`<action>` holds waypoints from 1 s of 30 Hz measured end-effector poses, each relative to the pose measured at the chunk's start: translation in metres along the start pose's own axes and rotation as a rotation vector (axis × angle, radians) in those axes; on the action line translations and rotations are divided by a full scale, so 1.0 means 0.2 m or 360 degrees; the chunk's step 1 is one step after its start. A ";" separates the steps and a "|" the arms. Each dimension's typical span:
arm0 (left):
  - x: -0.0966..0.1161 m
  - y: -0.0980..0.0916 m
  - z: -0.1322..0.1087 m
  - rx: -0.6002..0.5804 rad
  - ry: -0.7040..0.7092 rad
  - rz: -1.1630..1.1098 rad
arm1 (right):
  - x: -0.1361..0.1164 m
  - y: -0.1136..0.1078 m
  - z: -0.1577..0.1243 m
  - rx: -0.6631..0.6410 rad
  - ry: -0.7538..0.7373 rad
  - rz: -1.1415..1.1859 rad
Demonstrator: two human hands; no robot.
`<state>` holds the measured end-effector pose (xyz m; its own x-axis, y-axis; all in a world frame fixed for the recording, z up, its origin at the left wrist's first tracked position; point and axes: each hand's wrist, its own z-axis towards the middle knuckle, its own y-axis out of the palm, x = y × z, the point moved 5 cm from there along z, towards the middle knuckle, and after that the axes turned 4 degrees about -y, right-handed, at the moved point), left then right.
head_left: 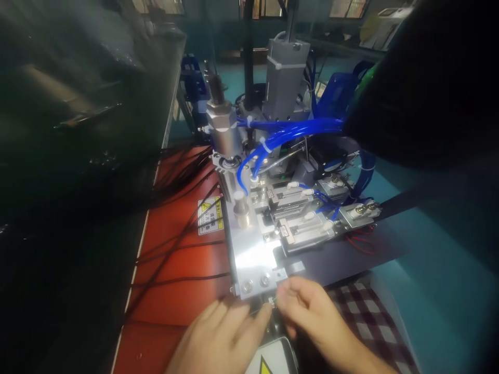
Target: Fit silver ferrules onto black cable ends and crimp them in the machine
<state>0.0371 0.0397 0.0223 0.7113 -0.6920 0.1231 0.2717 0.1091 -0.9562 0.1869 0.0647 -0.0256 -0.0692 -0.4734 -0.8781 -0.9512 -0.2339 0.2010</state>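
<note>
In the head view, the bench machine has a shiny metal plate [255, 257] with two round bolt heads at its front end. My left hand [224, 335] lies at that front edge, back upward, fingers stretched out, the foremost finger tip touching a small pale piece [272, 301]. Close to it, my right hand [307, 311] is closed in a pinch beside the plate's front right corner. What sits between its fingertips is too small and hidden to name. Below the hands is a white panel [273, 358] with a yellow warning triangle.
Blue air hoses [300, 127] arch over the machine towards the right. Pneumatic slides [300, 228] stand right of the plate. Black cables [175, 249] cross the red bench top [163, 291] on the left. A checked cloth [362, 317] lies low at the right.
</note>
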 end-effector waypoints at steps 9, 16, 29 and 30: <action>-0.01 -0.01 0.00 0.0085 -0.0045 -0.0109 | 0.00 -0.02 0.00 -0.0036 -0.0002 -0.0099; -0.03 -0.05 0.00 0.0163 -0.0177 -0.0391 | 0.01 0.00 0.00 -0.0122 -0.0094 0.0068; -0.05 -0.08 -0.05 0.0003 -0.0175 -0.0083 | 0.00 0.01 -0.02 0.0244 -0.0465 -0.0398; -0.06 -0.09 -0.05 0.0029 -0.0185 -0.0128 | 0.00 0.01 -0.02 0.0259 -0.0501 -0.0449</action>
<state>0.0180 0.0393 0.0347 0.7568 -0.6118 0.2302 0.3419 0.0704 -0.9371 0.1864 0.0612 -0.0242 0.1357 -0.1227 -0.9831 -0.9791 -0.1685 -0.1141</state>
